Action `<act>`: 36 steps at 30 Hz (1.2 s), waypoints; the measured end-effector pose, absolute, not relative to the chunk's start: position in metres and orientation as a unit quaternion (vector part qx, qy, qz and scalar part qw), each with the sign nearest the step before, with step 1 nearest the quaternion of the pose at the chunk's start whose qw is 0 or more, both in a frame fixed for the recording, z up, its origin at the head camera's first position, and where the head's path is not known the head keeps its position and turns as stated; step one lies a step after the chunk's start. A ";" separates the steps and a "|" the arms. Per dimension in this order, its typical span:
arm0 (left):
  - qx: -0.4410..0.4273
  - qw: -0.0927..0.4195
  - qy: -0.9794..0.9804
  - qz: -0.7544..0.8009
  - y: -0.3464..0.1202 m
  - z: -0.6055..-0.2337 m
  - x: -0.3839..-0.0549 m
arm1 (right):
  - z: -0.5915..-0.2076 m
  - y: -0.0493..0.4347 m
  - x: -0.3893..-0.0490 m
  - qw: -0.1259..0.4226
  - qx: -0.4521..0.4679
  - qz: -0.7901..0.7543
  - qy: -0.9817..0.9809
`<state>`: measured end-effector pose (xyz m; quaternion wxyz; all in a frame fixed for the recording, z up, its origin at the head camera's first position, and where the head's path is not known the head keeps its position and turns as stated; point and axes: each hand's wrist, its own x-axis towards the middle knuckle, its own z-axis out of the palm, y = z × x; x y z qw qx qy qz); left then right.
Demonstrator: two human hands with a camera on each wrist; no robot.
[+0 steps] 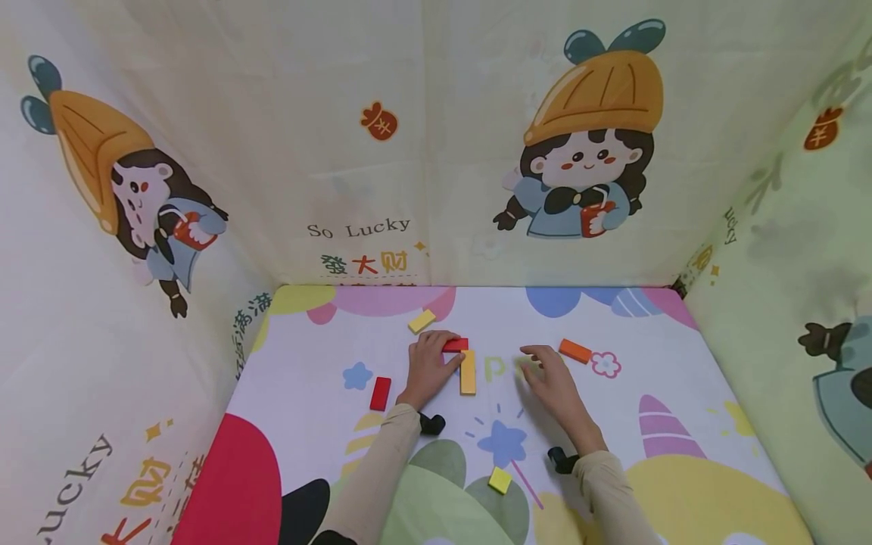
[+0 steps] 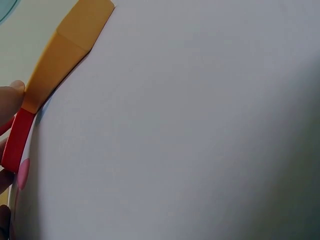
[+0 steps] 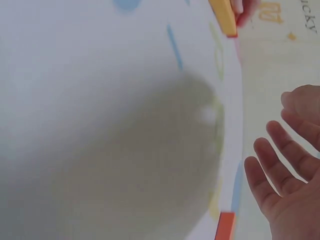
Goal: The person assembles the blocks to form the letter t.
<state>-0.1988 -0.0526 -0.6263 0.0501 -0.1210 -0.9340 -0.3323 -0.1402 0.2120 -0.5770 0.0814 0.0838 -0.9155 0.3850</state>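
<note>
My left hand (image 1: pixel 429 367) holds a red block (image 1: pixel 455 345) on the mat, its fingers behind the block. The thumb (image 2: pixel 11 100) lies at the near end of a yellow-orange block (image 1: pixel 467 372). That block lies lengthwise towards me, its far end touching the red one near its right end; in the left wrist view the two meet at a corner. My right hand (image 1: pixel 550 382) hovers over the mat with its fingers loosely spread and nothing in them. The closest block to it is an orange block (image 1: pixel 575 351), lying apart beyond its fingers to the right.
Another red block (image 1: pixel 381 393) lies left of my left wrist. A pale yellow block (image 1: pixel 421 322) sits further back, and a bright yellow square block (image 1: pixel 500 480) lies near me between the forearms. Printed cloth walls (image 1: pixel 463 151) enclose the patterned mat (image 1: pixel 586 424) at back and sides.
</note>
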 end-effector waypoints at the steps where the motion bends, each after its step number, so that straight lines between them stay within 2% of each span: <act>1: -0.120 0.051 -0.934 -0.333 -0.053 -0.627 -0.199 | -0.577 0.216 -0.140 0.084 0.084 0.381 -0.917; 5: -0.120 0.050 -0.934 -0.332 -0.053 -0.627 -0.198 | -0.578 0.229 -0.141 0.102 0.085 0.361 -0.923; 12: -0.118 0.048 -0.934 -0.333 -0.053 -0.626 -0.198 | -0.583 0.250 -0.147 0.186 0.095 0.292 -0.933; 15: -0.118 0.051 -0.934 -0.334 -0.053 -0.626 -0.197 | -0.585 0.258 -0.149 0.201 0.089 0.271 -0.937; 26: -0.126 0.071 -0.930 -0.338 -0.054 -0.630 -0.197 | -0.592 0.277 -0.153 0.174 0.057 0.256 -0.949; 36: -0.127 0.073 -0.931 -0.334 -0.054 -0.629 -0.197 | -0.589 0.286 -0.161 0.127 0.040 0.241 -0.961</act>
